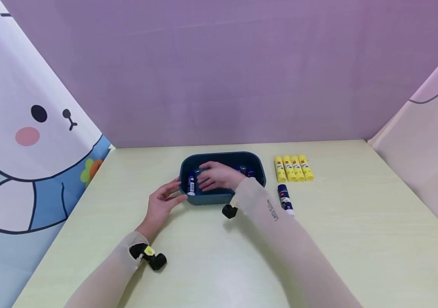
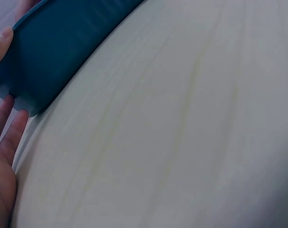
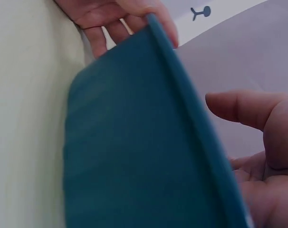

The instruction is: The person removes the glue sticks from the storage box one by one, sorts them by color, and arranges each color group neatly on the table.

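On the worktop (image 1: 203, 261): teal bin (image 1: 211, 199) with blue sticks (image 1: 190, 184) inside
Left hand (image 1: 161, 203): grasping the bin's near left corner between thumb and fingers
Right hand (image 1: 219, 176): released, fingers spread over the bin's interior
Right of bin: four yellow tubes (image 1: 294, 168) in a row, a loose blue stick (image 1: 284, 197) nearer

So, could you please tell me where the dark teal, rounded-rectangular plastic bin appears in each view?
Head: the bin sits just below the picture's centre.
Left wrist: its outer wall fills the upper-left corner.
Right wrist: its outer wall runs steeply from near the top middle to the bottom edge.
Shared landmark: the person's left hand, touching one end of the bin in all three views.
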`<state>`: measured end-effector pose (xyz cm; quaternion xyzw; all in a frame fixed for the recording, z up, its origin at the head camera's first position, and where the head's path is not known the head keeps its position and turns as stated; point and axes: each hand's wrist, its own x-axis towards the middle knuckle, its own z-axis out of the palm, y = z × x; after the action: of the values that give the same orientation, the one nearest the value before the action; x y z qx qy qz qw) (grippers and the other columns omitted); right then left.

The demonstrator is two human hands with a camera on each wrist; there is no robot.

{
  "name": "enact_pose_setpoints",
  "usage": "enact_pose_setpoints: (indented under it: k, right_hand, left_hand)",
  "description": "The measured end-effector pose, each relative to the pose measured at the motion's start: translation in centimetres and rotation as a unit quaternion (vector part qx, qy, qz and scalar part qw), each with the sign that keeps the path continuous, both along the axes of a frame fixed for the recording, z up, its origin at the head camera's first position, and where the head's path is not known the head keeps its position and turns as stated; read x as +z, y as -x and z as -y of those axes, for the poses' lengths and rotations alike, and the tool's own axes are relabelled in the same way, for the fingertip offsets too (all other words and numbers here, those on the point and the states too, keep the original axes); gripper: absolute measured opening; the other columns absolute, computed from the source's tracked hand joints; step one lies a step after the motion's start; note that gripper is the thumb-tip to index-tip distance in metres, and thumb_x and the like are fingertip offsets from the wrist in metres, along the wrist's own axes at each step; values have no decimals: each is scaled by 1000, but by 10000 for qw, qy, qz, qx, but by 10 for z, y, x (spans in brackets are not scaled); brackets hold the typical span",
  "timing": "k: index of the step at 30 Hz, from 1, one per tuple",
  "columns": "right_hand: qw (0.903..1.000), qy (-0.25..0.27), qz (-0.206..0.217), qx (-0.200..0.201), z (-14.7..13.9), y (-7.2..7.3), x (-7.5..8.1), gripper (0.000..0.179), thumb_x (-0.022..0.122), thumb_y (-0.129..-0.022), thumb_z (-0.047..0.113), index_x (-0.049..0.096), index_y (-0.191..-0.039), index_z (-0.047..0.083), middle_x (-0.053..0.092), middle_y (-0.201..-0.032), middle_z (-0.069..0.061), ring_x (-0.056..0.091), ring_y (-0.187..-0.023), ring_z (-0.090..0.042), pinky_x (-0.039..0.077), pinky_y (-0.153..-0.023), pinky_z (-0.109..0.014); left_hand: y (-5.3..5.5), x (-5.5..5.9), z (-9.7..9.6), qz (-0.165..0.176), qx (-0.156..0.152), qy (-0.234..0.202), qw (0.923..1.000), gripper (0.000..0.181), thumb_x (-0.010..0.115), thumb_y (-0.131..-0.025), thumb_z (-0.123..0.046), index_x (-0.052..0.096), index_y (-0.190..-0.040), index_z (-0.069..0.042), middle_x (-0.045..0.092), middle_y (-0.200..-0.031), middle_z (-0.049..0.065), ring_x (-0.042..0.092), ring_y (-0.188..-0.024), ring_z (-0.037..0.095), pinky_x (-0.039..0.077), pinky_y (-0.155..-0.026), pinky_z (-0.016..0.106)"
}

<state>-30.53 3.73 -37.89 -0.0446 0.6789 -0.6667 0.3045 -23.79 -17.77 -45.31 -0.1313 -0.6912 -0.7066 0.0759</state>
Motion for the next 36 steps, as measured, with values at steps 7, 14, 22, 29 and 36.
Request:
enact_pose_setpoints:
  k: [7,14,22,29,36]
  right_hand:
    - [9998,-100,164,6,11,1,-7,65,56,-97,-2,23,-153,1,59,-121,-31,65,-93,-34,55,-93,-49]
    - [9997,-204,168,9,18,0,-9,67,55,-98,0,20,-154,2,54,-129,-32,63,-107,-41,54,-95,-49]
    - [9996,69,286,27,23,2,-11,68,55,-98,-1,17,-154,-3,57,-126,-32,65,-103,-38,54,-96,-48]
    - [9995,100,251,157,29,4,-15,68,60,-98,3,20,-153,-7,65,-107,-23,65,-81,-25,58,-88,-42]
    - [9995,41,255,192,31,4,-15,71,63,-97,3,19,-153,-7,59,-116,-22,64,-80,-23,59,-85,-39]
  left_hand:
    - [2,-1,0,-36,-50,-48,10000,46,72,-83,13,57,-126,13,51,-144,20,63,-112,11,56,-89,26]
    - [3,-2,1,-16,-50,-16,10000,46,73,-83,12,57,-127,13,51,-145,19,63,-115,16,56,-89,27]
    - [4,-5,4,-98,-26,-16,9999,46,73,-83,13,57,-126,14,51,-144,21,63,-113,12,56,-88,26]
    - [4,-7,3,-143,-96,-40,9998,46,73,-83,11,57,-126,13,51,-144,21,63,-113,12,57,-88,26]
    - [4,-6,3,-18,-25,-9,10000,46,74,-83,10,58,-126,12,53,-144,18,63,-114,12,56,-88,26]
